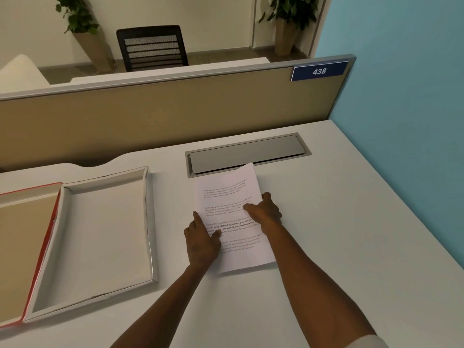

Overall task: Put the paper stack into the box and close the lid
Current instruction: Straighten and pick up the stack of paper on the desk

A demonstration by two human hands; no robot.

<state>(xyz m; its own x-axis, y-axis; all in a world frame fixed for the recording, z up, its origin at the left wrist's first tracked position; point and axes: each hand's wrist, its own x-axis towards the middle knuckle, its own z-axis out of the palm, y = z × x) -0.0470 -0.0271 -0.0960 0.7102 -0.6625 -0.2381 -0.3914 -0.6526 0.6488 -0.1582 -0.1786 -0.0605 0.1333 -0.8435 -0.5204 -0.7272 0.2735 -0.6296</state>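
Observation:
A white paper stack (227, 189) with printed text lies flat on the desk right of centre. My left hand (202, 241) rests on its left edge, thumb on the page and index finger along the edge. My right hand (265, 212) holds its right edge, fingers on top. The shallow white box (148, 222) sits open to the left of the paper, with nothing inside. Its red-edged lid (37, 262) lies folded back flat at the far left, brown inside.
A grey cable hatch (247, 153) is set into the white desk (339, 222) just behind the paper. A tan divider panel (163, 114) with a blue 438 sign (319, 71) runs along the back. A blue wall (406, 96) borders the right.

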